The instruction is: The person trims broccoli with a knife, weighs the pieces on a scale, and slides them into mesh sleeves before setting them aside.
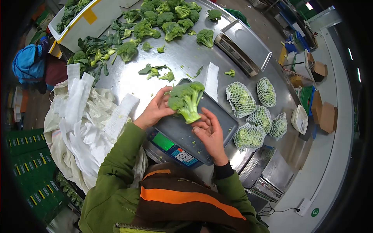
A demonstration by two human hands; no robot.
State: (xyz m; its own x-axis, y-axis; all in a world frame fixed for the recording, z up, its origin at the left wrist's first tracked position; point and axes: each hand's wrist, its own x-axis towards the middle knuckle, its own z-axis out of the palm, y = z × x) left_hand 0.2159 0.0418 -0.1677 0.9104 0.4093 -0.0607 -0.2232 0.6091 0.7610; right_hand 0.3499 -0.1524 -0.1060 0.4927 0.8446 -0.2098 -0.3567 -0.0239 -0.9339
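Observation:
A green broccoli head (187, 99) is held over the grey tray (217, 116) of a digital scale with a lit green display (163, 142). My left hand (157, 108) grips the broccoli from its left side, fingers against the crown. My right hand (210, 130) is at its lower right, fingers spread and curved near the stalk; whether they touch it is unclear. Small green crumbs lie on the tray. Beyond the tray are a white foam net sleeve (211, 81) and small broccoli pieces (155, 72).
Loose broccoli heads (165, 17) are piled at the back. Several netted heads (248, 138) lie on the right, near another scale (244, 46). White net sleeves (75, 116) cover a sack on the left. A person in blue (29, 64) is at the far left.

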